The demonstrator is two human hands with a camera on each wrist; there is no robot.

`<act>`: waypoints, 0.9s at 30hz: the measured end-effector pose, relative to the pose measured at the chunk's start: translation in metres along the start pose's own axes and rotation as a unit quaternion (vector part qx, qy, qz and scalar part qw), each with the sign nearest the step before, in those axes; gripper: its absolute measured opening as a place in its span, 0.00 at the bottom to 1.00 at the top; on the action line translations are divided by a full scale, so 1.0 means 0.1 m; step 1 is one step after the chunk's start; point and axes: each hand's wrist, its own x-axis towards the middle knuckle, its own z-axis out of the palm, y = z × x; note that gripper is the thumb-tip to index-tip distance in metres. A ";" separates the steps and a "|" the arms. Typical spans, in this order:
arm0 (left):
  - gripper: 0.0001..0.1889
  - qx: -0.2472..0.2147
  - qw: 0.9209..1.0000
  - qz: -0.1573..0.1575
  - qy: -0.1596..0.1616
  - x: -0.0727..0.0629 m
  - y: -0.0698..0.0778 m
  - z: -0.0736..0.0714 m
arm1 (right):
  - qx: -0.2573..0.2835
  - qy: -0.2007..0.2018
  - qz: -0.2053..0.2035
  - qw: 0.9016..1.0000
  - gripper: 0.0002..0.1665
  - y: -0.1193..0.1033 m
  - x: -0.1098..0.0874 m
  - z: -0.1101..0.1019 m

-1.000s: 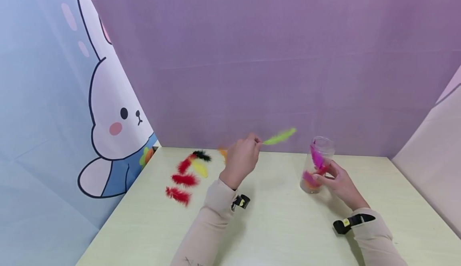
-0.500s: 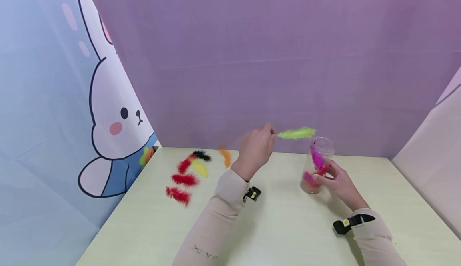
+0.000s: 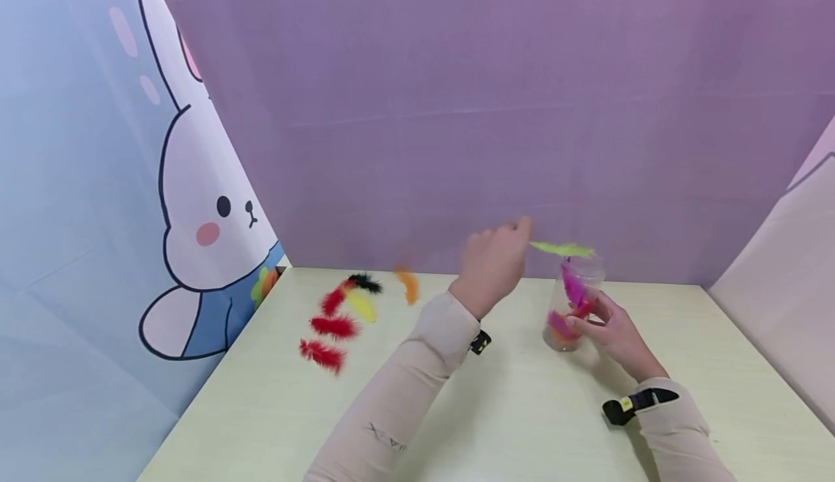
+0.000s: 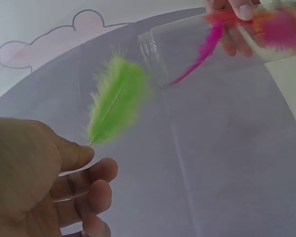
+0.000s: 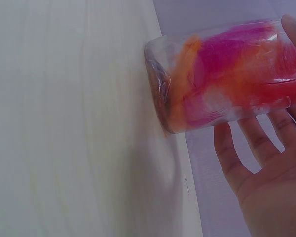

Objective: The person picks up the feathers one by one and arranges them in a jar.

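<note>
My left hand (image 3: 496,261) pinches a lime-green feather (image 4: 117,101) by its quill between thumb and index finger. In the head view the feather reaches across the mouth of a clear jar (image 3: 553,301), and the left wrist view has its tip just off the threaded rim. Fingers and thumb of my right hand (image 3: 613,333) grip the jar around its side. Standing on the table, it contains magenta, orange and red feathers (image 5: 227,74). One magenta feather (image 3: 572,284) stretches up towards the rim.
Left of my left arm on the pale table (image 3: 522,424) lie several red feathers (image 3: 335,327), a black feather (image 3: 367,283), a yellow feather (image 3: 362,305) and an orange feather (image 3: 409,286). A purple cloth backdrop (image 3: 457,105) rises behind the table.
My left hand has carried the green feather rightward, from left of the jar to over its mouth. The orange feather has come into full view. My right hand and the jar have stayed put.
</note>
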 end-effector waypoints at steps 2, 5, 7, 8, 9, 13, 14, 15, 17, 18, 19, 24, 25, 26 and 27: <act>0.08 0.007 1.000 0.009 -0.005 0.02 0.04 0.00 | 0.001 0.000 -0.002 1.000 0.39 0.00 0.00 0.00; 0.09 0.028 0.999 0.022 -0.007 0.05 0.09 0.00 | -0.001 0.001 0.000 1.000 0.39 0.00 0.00 0.00; 0.09 0.049 0.998 0.033 -0.007 0.06 0.12 0.02 | -0.003 0.003 0.002 1.000 0.39 0.00 0.00 0.01; 0.10 0.057 0.998 0.040 -0.008 0.07 0.13 0.02 | -0.002 0.004 0.004 1.000 0.40 0.00 0.00 0.01; 0.10 0.066 0.997 0.044 -0.009 0.08 0.15 0.03 | -0.001 0.004 0.006 1.000 0.40 -0.01 0.00 0.01; 0.11 0.088 0.994 0.056 -0.014 0.11 0.20 0.05 | 0.010 0.003 0.010 1.000 0.41 -0.01 0.00 0.02; 0.10 0.092 0.994 0.059 -0.017 0.12 0.21 0.05 | 0.012 0.003 0.011 1.000 0.41 -0.01 0.00 0.02; 0.10 0.096 0.993 0.062 -0.018 0.13 0.22 0.05 | 0.013 0.002 0.011 1.000 0.41 -0.01 0.00 0.02; 0.09 0.100 0.992 0.070 -0.024 0.15 0.25 0.04 | 0.014 0.003 0.011 1.000 0.41 -0.01 0.00 0.02; 0.10 0.104 0.991 0.074 -0.027 0.15 0.26 0.04 | 0.014 0.003 0.010 1.000 0.41 -0.01 0.00 0.02; 0.11 0.107 0.991 0.079 -0.030 0.16 0.28 0.04 | 0.013 0.003 0.010 1.000 0.42 -0.01 0.00 0.02; 0.17 0.123 0.987 0.096 -0.041 0.22 0.34 0.06 | 0.004 0.004 0.006 1.000 0.41 -0.01 0.00 0.01; 0.17 0.126 0.986 0.097 -0.044 0.24 0.35 0.06 | 0.002 0.004 0.005 1.000 0.41 -0.01 0.00 0.01; 0.17 0.128 0.986 0.099 -0.048 0.25 0.36 0.06 | -0.001 0.005 0.005 1.000 0.40 -0.01 0.00 0.01; 0.17 0.131 0.985 0.100 -0.054 0.27 0.37 0.07 | -0.002 0.005 0.004 1.000 0.40 -0.01 0.00 0.01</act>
